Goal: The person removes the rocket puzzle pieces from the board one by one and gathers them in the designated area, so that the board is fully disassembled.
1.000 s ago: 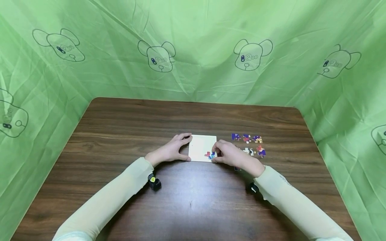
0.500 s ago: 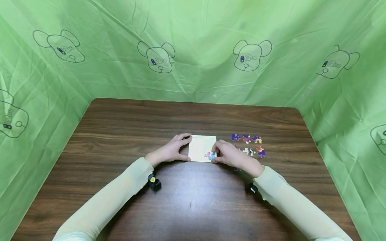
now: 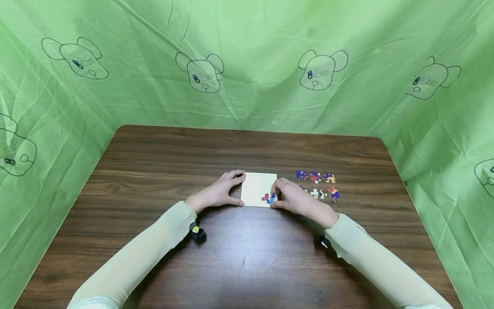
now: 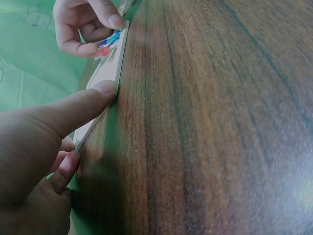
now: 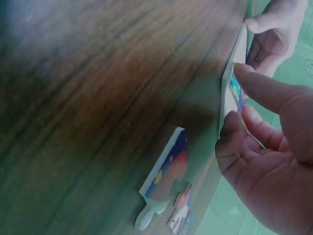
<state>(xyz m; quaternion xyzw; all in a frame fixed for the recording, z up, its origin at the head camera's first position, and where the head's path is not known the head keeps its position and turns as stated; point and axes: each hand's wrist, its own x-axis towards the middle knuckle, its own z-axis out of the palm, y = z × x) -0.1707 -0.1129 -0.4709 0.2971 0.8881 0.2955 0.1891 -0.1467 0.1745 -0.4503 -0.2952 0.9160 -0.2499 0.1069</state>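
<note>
A shallow white puzzle tray (image 3: 254, 184) lies on the wooden table. My left hand (image 3: 216, 191) holds it by its left side, the thumb on the near corner and the fingers at the far one, as the left wrist view also shows. At the tray's near right corner my right hand (image 3: 296, 198) pinches a blue jigsaw piece (image 5: 235, 84) between thumb and fingers, which partly cover it. Beside that piece, inside the tray, shows some red (image 4: 102, 52); whether it is a separate piece is unclear.
Several loose jigsaw pieces lie right of the tray: a purple one (image 3: 301, 175), one with red (image 3: 315, 177), a white one (image 3: 318, 194) and a red-purple one (image 3: 334, 194). My right hand hides part of them. A green printed cloth (image 3: 247, 64) surrounds the table.
The blue and red colours at the tray's corner shift very slightly under my right fingers. Both hands and the tray otherwise keep their places.
</note>
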